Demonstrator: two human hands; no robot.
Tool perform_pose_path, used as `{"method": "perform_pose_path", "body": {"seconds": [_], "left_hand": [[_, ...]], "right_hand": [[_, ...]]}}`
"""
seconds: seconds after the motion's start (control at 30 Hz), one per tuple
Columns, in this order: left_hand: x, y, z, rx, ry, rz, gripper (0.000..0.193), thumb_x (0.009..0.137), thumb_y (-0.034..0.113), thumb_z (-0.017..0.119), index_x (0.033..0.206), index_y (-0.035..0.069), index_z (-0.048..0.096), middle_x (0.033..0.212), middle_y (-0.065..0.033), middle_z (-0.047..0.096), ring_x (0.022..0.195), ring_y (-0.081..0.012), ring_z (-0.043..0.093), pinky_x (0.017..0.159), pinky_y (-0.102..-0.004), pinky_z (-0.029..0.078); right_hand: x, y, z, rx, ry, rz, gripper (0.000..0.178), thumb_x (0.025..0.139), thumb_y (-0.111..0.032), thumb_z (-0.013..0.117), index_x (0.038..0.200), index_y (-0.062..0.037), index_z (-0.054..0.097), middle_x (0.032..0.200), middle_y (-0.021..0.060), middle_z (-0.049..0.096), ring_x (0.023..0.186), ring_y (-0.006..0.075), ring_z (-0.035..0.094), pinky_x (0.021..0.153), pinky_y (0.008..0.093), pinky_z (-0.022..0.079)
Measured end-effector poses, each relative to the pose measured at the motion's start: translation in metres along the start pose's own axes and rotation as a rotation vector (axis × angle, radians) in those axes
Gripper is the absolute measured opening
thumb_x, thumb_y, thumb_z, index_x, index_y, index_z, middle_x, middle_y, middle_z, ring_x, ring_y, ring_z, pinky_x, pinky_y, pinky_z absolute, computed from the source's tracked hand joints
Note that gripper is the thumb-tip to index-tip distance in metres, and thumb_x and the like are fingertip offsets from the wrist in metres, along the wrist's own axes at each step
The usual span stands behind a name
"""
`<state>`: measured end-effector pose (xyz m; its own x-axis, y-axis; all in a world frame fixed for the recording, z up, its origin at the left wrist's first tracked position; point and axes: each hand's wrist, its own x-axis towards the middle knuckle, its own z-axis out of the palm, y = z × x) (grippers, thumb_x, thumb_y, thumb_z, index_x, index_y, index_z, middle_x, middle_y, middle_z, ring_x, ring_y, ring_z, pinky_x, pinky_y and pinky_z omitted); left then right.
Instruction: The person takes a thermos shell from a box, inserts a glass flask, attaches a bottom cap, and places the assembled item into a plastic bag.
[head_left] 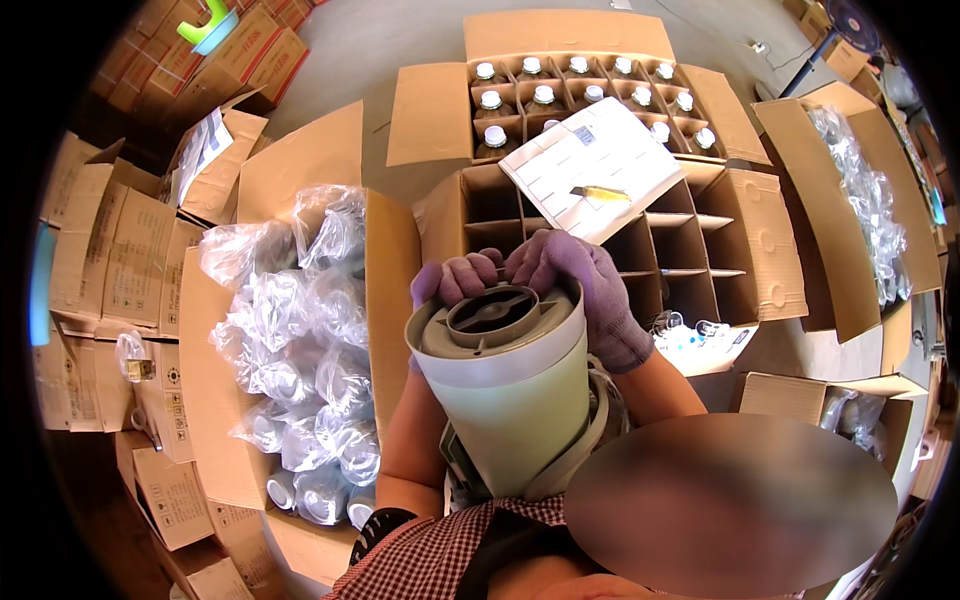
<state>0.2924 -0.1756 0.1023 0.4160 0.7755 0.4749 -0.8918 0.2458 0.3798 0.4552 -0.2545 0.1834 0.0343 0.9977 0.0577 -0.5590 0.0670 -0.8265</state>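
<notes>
A pale green cylindrical jug (510, 410) leans toward me against my body, one end facing up. That end has a grey-white rim and a round recessed ring (492, 316) with dark openings. What looks like a curved pale handle (597, 425) runs down its right side. My left hand (457, 277), in a purple-grey glove, curls its fingers over the far edge of this end. From the right, my right hand (590, 290), gloved alike, wraps the rim, its fingers meeting the left ones at the far side. Whether something small sits between the fingertips is hidden.
Ahead stands a divided carton (765, 240), with white sheets (560, 150) and a yellow cutter (600, 193) across it. Behind it, another carton (430, 115) holds white-capped bottles. Cartons left (215, 400) and right (815, 225) hold plastic-wrapped items. A fan (850, 25) stands far right.
</notes>
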Motion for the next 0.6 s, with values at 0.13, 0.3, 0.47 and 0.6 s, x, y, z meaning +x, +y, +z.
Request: {"method": "perform_pose_path", "body": {"seconds": [0.13,0.3,0.47,0.6], "left_hand": [[0.009,-0.003,0.003,-0.051,0.008,-0.108,0.055,0.107,0.027,0.037,0.055,0.015,0.046,0.070,-0.0072,0.060,0.085,-0.0259,0.055,0.106,-0.0479,0.044],[0.014,0.017,0.060,0.002,0.375,-0.225,0.046,0.108,0.032,0.039,0.072,0.012,0.061,0.087,-0.0094,0.065,0.103,-0.0290,0.060,0.111,-0.0508,0.041],[0.016,-0.002,0.104,-0.188,0.502,-0.245,0.039,0.107,0.038,0.043,0.109,0.013,0.073,0.101,-0.0076,0.065,0.123,-0.0278,0.054,0.118,-0.0538,0.036],[0.004,-0.022,0.040,-0.223,-0.026,-0.026,0.039,0.108,0.035,0.040,0.105,0.014,0.073,0.102,-0.0076,0.064,0.125,-0.0258,0.051,0.119,-0.0533,0.033]], "right_hand": [[-0.007,-0.009,-0.002,-0.046,0.021,-0.055,0.047,0.101,-0.021,0.044,0.064,0.0021,0.061,0.081,0.0151,0.064,0.086,0.0275,0.061,0.089,0.0381,0.049],[-0.007,-0.026,-0.002,-0.388,0.013,-0.389,0.037,0.103,-0.019,0.043,0.083,0.0042,0.064,0.092,0.0171,0.067,0.093,0.0290,0.065,0.093,0.0384,0.051],[-0.045,-0.072,0.030,-0.875,-0.258,-0.748,0.029,0.081,-0.025,0.075,0.105,-0.0072,0.073,0.099,0.0081,0.067,0.094,0.0273,0.064,0.088,0.0405,0.049],[-0.040,-0.063,0.033,-0.917,-0.217,-0.640,0.024,0.075,-0.019,0.079,0.096,-0.0081,0.074,0.091,0.0078,0.064,0.083,0.0245,0.061,0.078,0.0369,0.049]]}}
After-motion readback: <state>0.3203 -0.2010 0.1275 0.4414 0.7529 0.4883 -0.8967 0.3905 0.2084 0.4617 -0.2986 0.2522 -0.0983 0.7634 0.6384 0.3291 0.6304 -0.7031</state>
